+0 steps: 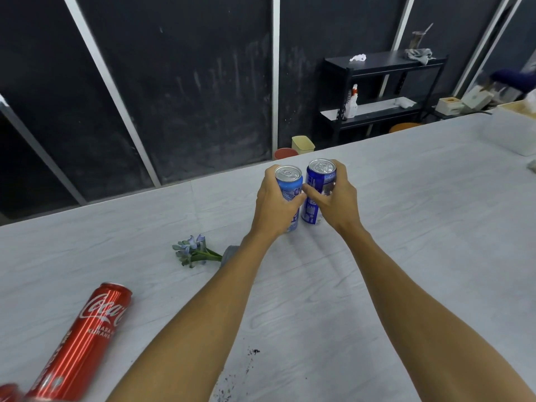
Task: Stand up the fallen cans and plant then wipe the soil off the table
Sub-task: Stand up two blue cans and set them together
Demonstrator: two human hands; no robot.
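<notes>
My left hand (277,203) is wrapped around the pale blue can (289,195) and my right hand (333,195) around the dark blue can (318,192), fingers closed on each. Both cans are upright on the bench (420,227), tabs up, standing just beside each other and close to touching, out ahead of me near the far edge.

The next thing to right is the plant (193,250). It lies on its side to the left of my hands and nearer to me, just under my left forearm, so the left hand is the nearer one. Its long axis runs roughly left-right: the pale flowers point left, the stem leads right toward a grey shape — probably its pot (230,253), mostly hidden by my arm.

Further out, the red can (87,338) lies fallen at the near left. Its long axis runs diagonally, the top pointing away and to the right, the base toward the near left corner, where another bit of red shows at the frame edge — I cannot tell what it is. Again the left hand is closer.

Dark soil (249,364) is scattered on the bench between my forearms, close to me, not yet wiped.
</notes>
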